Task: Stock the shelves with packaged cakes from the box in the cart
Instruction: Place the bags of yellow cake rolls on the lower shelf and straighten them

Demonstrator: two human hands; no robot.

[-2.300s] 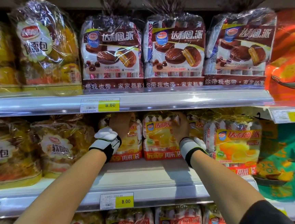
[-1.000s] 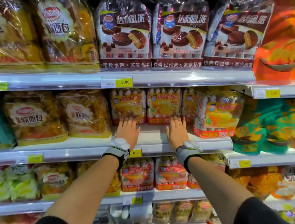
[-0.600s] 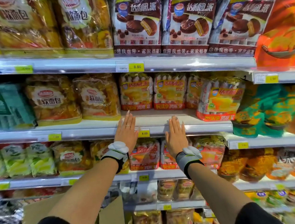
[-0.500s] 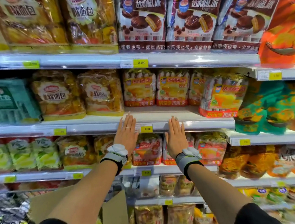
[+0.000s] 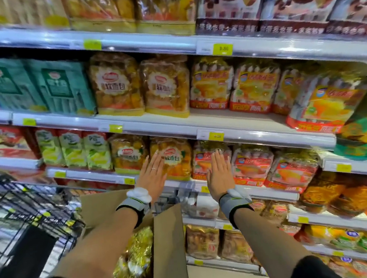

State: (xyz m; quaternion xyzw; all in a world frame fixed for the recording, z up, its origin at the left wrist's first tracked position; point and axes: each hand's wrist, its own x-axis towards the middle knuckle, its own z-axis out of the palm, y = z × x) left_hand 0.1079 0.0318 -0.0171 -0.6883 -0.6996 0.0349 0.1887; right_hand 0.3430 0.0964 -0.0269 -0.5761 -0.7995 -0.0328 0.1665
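Above box (image 5: 164, 240), flat empty hands (image 5: 187, 175)

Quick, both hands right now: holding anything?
Left hand: open, fingers straight, holding nothing.
Right hand: open, fingers straight, holding nothing.

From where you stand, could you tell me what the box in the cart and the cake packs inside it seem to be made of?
The box looks like plain brown cardboard: matte, with stiff, straight-edged flaps standing open. The cake packs inside seem wrapped in glossy gold-toned plastic film, crinkled and catching light. The cart appears to be black-coated metal wire.

Brown box (image 5: 167, 246), seemingly gold-wrapped cakes (image 5: 140, 242), black cart (image 5: 29, 210).
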